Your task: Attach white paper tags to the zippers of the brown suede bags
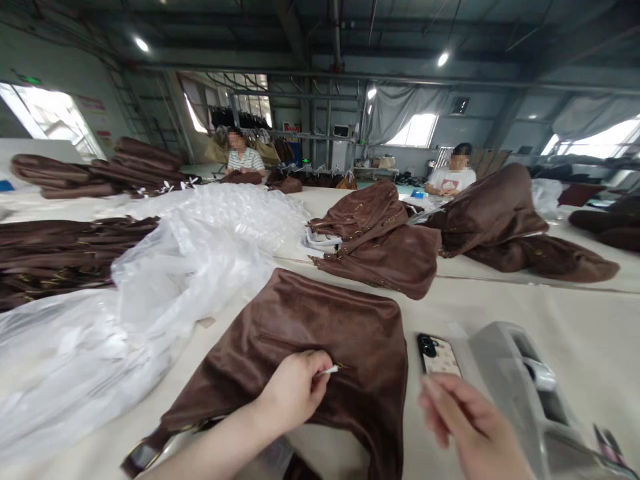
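Note:
A brown leather bag lies flat on the table, its strap end with a metal ring toward the lower left. My left hand rests on the bag, thumb and fingers pinched on a small white strip beside the brass zipper pull. Held right of the bag, my right hand is slightly blurred, its fingers curled in and the thumb pressed toward them. Whatever it may hold is hidden. Just beyond that hand lies a phone in a patterned case.
Crumpled clear plastic bags cover the left side, beside stacked brown bags. More brown bags lie ahead. A grey tape dispenser stands at right, near dark-handled tools. Two people sit across the table.

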{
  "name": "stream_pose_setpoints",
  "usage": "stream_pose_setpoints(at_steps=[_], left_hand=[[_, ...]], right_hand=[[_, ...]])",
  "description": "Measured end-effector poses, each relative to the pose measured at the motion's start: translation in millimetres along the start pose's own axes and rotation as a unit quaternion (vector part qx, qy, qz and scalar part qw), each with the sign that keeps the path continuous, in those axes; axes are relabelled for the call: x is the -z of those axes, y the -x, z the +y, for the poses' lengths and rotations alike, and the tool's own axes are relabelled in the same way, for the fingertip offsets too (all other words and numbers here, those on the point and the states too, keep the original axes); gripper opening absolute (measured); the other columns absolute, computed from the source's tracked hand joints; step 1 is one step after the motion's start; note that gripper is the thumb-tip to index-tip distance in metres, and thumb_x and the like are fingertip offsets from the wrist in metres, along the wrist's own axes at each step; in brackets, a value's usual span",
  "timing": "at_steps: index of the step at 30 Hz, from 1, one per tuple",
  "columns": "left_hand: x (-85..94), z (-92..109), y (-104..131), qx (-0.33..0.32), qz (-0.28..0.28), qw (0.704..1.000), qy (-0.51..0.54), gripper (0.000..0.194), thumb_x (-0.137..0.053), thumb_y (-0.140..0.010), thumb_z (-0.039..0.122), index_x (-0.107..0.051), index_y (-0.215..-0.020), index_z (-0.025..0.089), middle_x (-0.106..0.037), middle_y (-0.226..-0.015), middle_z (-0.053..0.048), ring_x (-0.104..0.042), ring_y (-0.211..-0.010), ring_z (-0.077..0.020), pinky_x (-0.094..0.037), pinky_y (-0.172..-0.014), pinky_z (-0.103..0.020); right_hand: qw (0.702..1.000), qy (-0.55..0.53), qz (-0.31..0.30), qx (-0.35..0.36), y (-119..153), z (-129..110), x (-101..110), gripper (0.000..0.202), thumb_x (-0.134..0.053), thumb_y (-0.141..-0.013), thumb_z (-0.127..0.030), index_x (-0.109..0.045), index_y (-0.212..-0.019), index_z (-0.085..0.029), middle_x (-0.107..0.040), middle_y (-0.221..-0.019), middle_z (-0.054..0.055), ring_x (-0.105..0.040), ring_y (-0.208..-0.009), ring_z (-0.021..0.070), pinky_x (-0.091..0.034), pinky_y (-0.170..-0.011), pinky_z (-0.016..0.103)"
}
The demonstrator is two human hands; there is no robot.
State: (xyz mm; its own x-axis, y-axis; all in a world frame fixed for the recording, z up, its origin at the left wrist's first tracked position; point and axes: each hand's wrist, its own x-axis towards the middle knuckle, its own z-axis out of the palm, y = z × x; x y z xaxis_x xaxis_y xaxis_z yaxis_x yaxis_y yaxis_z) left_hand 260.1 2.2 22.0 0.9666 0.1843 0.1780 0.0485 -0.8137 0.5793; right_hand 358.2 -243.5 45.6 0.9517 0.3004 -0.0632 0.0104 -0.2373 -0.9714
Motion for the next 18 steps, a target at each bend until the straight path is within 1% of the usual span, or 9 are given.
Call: stream_pose_setpoints(at_steps=[1, 2, 3, 4, 6, 8, 10, 14, 18], left_hand=[[-1.2, -0.2, 0.7, -0.004, -0.001, 1.0, -0.004, 0.014, -0.045, -0.079, 0.009, -0.053, -0.079, 0.02, -0.061, -0.076, 0.0, -0.058, -0.071, -0.0137, -0.04, -0.065, -0.023], [-3.0, -1.0, 1.5, -0.006, 0.001, 1.0, -0.008, 0.016, -0.045, -0.079, 0.008, -0.053, -0.084, 0.02, -0.062, -0.077, 0.0, -0.059, -0.072, -0.0144, -0.041, -0.066, -0.024], [-5.2, -2.1, 2.2, -0.007, 0.006, 1.0, -0.011, 0.021, -0.045, -0.078, 0.007, -0.052, -0.092, 0.021, -0.062, -0.078, 0.0, -0.06, -0.072, -0.0151, -0.042, -0.066, -0.024], [-7.6, -3.5, 2.9, -0.006, 0.013, 1.0, -0.015, 0.027, -0.044, -0.077, 0.006, -0.049, -0.099, 0.02, -0.062, -0.078, 0.0, -0.06, -0.072, -0.0157, -0.043, -0.067, -0.025], [-12.0, -6.0, 4.2, -0.006, 0.027, 0.999, -0.027, 0.036, -0.044, -0.077, 0.005, -0.041, -0.11, 0.019, -0.062, -0.078, 0.0, -0.061, -0.071, -0.0166, -0.045, -0.067, -0.027], [-14.5, -6.9, 5.2, -0.009, 0.027, 0.999, -0.043, 0.035, -0.042, -0.079, 0.005, -0.038, -0.111, 0.019, -0.062, -0.078, -0.001, -0.062, -0.07, -0.0173, -0.047, -0.066, -0.029], [-14.7, -5.9, 5.8, -0.011, 0.021, 0.998, -0.058, 0.031, -0.041, -0.08, 0.006, -0.037, -0.109, 0.02, -0.063, -0.08, -0.002, -0.064, -0.072, -0.0185, -0.048, -0.067, -0.03], [-12.8, -1.6, 6.4, 0.0, 0.006, 0.998, -0.066, 0.031, -0.04, -0.081, 0.006, -0.037, -0.108, 0.02, -0.066, -0.085, -0.004, -0.066, -0.077, -0.0207, -0.05, -0.07, -0.033], [-11.0, 2.4, 6.9, 0.002, -0.014, 0.998, -0.067, 0.03, -0.039, -0.082, 0.007, -0.04, -0.11, 0.019, -0.066, -0.087, -0.005, -0.065, -0.078, -0.021, -0.05, -0.072, -0.034]], right_hand=[[0.994, -0.064, -0.084, -0.013, -4.7, -10.5, -30.3, 0.036, -0.064, -0.073, -0.056, -0.064, -0.075, -0.02, -0.06, -0.056, 0.001, -0.044, -0.041, 0.0095, -0.035, -0.039, 0.022], [0.98, -0.121, -0.155, -0.032, -10.0, -15.9, -56.6, 0.037, -0.065, -0.074, -0.056, -0.063, -0.072, -0.018, -0.057, -0.054, 0.0, -0.04, -0.039, 0.0074, -0.029, -0.036, 0.02], [0.967, -0.165, -0.187, -0.044, -15.5, -16.2, -78.3, 0.037, -0.066, -0.073, -0.054, -0.062, -0.072, -0.017, -0.058, -0.056, 0.0, -0.04, -0.04, 0.0062, -0.027, -0.036, 0.018], [0.958, -0.189, -0.209, -0.054, -20.5, -12.4, -94.9, 0.038, -0.067, -0.073, -0.054, -0.061, -0.071, -0.016, -0.058, -0.057, 0.0, -0.039, -0.04, 0.0052, -0.024, -0.035, 0.017], [0.953, -0.18, -0.232, -0.072, -28.0, 2.7, -113.5, 0.041, -0.067, -0.072, -0.054, -0.059, -0.066, -0.015, -0.056, -0.052, -0.002, -0.036, -0.036, 0.0036, -0.019, -0.033, 0.017], [0.954, -0.14, -0.253, -0.077, -31.5, 18.2, -117.6, 0.043, -0.066, -0.071, -0.056, -0.057, -0.064, -0.015, -0.055, -0.049, -0.003, -0.033, -0.031, 0.0028, -0.016, -0.032, 0.018], [0.953, -0.114, -0.269, -0.08, -31.9, 26.5, -115.0, 0.043, -0.066, -0.071, -0.056, -0.056, -0.063, -0.015, -0.056, -0.049, -0.002, -0.032, -0.03, 0.0024, -0.016, -0.031, 0.018], [0.953, -0.102, -0.272, -0.092, -30.7, 24.1, -111.6, 0.04, -0.064, -0.073, -0.053, -0.055, -0.062, -0.015, -0.052, -0.045, -0.004, -0.033, -0.03, 0.0028, -0.017, -0.031, 0.018], [0.956, -0.085, -0.262, -0.1, -30.5, 20.3, -113.5, 0.034, -0.063, -0.073, -0.047, -0.056, -0.065, -0.015, -0.057, -0.052, -0.003, -0.038, -0.032, 0.0039, -0.02, -0.03, 0.017]])
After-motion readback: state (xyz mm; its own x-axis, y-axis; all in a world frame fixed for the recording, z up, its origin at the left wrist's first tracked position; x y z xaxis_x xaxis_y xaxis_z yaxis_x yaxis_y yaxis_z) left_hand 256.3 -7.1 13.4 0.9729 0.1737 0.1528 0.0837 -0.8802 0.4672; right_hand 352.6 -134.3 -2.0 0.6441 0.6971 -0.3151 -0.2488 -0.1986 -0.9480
